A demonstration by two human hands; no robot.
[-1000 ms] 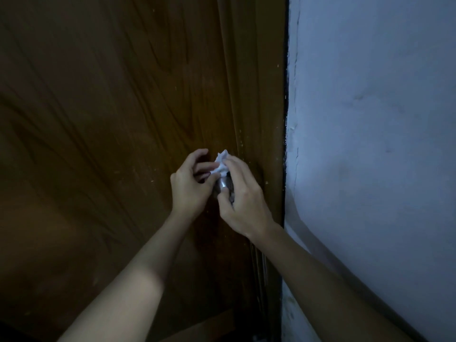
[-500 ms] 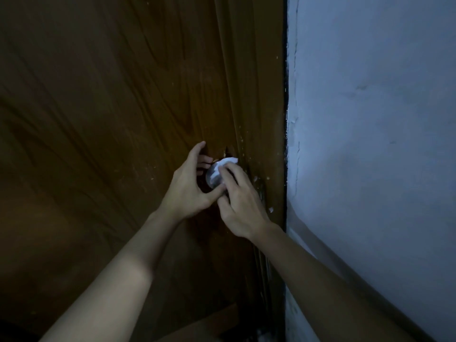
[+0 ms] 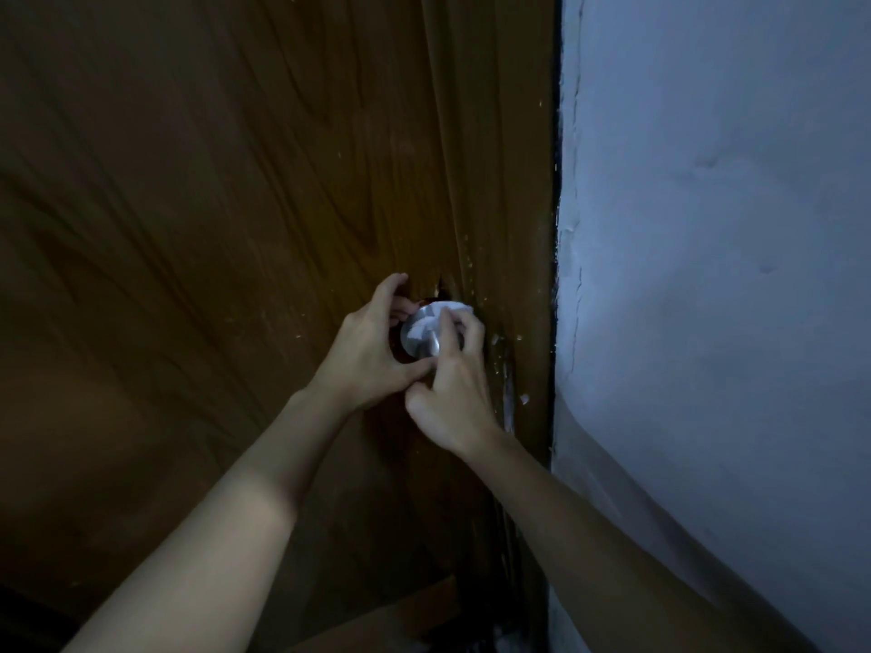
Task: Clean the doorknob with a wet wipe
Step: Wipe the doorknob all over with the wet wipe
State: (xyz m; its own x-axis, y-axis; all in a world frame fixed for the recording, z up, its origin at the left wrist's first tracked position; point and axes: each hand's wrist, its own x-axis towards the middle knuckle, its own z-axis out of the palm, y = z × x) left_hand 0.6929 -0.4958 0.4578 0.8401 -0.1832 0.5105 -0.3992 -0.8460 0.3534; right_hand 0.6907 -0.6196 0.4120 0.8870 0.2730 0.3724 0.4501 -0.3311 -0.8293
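Observation:
A round silver doorknob point(image 3: 417, 345) sticks out of a dark brown wooden door point(image 3: 226, 219) near its right edge. A crumpled white wet wipe point(image 3: 440, 313) lies pressed over the knob's top and right side. My right hand point(image 3: 455, 384) holds the wipe against the knob with its fingertips. My left hand point(image 3: 372, 344) cups the knob from the left, thumb under it and fingers curled behind it. The knob's rear and stem are hidden by both hands.
A pale painted wall point(image 3: 716, 275) runs along the right, meeting the wooden door frame point(image 3: 518, 181) at a dark gap. Pale flecks dot the wood around the knob. A lighter wooden board point(image 3: 405, 610) shows at the bottom.
Both hands have shifted up and closer to the door. The wipe, first bunched between the fingertips, now lies spread on the knob, whose silver face has come into view.

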